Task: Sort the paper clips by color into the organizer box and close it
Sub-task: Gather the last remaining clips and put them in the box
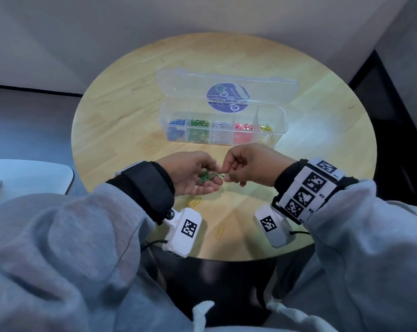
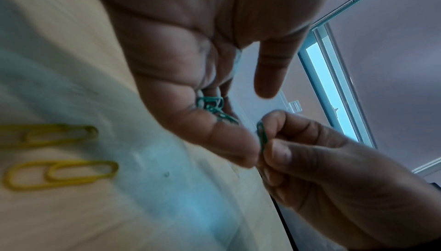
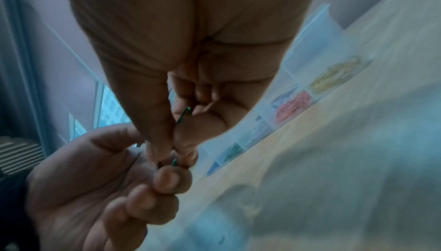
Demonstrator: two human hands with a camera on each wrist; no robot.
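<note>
Right hand (image 1: 253,165) pinches one green clip (image 2: 262,138) — left hand (image 1: 193,176) cups green bunch (image 1: 206,177) — three yellow clips (image 1: 194,202) loose.

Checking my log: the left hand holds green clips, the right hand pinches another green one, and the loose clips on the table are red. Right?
Not red: the loose clips on the table are yellow, as the left wrist view shows. The rest stands: the left hand holds green clips and the right hand pinches a single green clip.
</note>
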